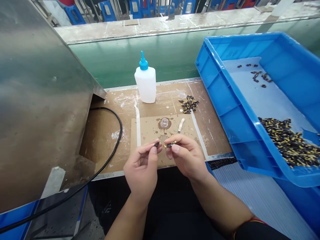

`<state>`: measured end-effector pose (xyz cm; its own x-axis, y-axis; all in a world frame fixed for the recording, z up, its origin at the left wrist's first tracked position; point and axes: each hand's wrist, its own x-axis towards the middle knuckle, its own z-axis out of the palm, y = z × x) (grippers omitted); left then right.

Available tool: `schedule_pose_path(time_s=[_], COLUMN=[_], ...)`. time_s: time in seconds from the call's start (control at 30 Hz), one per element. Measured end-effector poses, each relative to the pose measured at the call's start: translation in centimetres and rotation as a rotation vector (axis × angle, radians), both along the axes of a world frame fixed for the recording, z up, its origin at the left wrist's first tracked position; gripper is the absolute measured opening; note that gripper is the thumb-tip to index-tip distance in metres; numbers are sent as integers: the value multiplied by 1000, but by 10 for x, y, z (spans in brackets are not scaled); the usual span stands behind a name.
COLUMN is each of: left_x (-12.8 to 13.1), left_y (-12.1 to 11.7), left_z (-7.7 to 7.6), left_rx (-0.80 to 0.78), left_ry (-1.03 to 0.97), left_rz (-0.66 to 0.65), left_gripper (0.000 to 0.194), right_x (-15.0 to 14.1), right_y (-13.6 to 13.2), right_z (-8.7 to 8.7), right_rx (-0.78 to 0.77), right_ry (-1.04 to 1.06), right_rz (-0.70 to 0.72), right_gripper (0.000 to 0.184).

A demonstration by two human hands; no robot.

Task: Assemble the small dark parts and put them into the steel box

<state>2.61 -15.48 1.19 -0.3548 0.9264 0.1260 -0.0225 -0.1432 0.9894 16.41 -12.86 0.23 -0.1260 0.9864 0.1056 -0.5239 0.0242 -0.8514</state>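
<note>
My left hand (142, 166) is closed in a pinch on a small dark part (156, 144) held at the fingertips. My right hand (186, 155) pinches a small black and yellow part (171, 144), its tip pointing toward the left hand's piece. Both hands hover over the front edge of a cardboard pad (150, 128) on the workbench. Just beyond the fingers a small clear round cap (164, 122) stands on the pad, with a thin pale stick (181, 125) lying beside it.
A white glue bottle (145, 83) with a blue nozzle stands behind. A small pile of black-yellow parts (189, 104) lies to its right. A tilted blue crate (225, 96) at right holds many more. A metal housing (37, 100) and black cable (117, 140) fill the left.
</note>
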Motion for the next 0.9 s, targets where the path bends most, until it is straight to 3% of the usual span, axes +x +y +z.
schedule_pose_path(time_s=[0.13, 0.27, 0.4, 0.5, 0.63, 0.73, 0.9], left_x=[-16, -44, -61, -64, -65, -64, -63], left_y=[4, 19, 30, 32, 33, 34, 36], left_z=[-13, -23, -25, -27, -35, -41, -45], left_rx=[238, 478, 515, 479, 453, 471, 476], left_ry=[398, 897, 1061, 1081, 1138, 1128, 977], left_rz=[7, 8, -69, -157, -249, -249, -232], left_gripper=[14, 23, 21, 24, 32, 36, 35], right_x=[1, 1, 4, 16, 43, 57, 57], right_y=[7, 11, 13, 22, 49, 73, 95], right_z=[-1, 5, 5, 2, 3, 4, -1], right_rx=[-184, -256, -251, -165, 103, 234, 496], right_ry=[249, 349, 302, 35, -552, -842, -1100], right_rz=[103, 155, 107, -45, -319, -340, -304], right_gripper=[11, 12, 13, 14, 10, 15, 23])
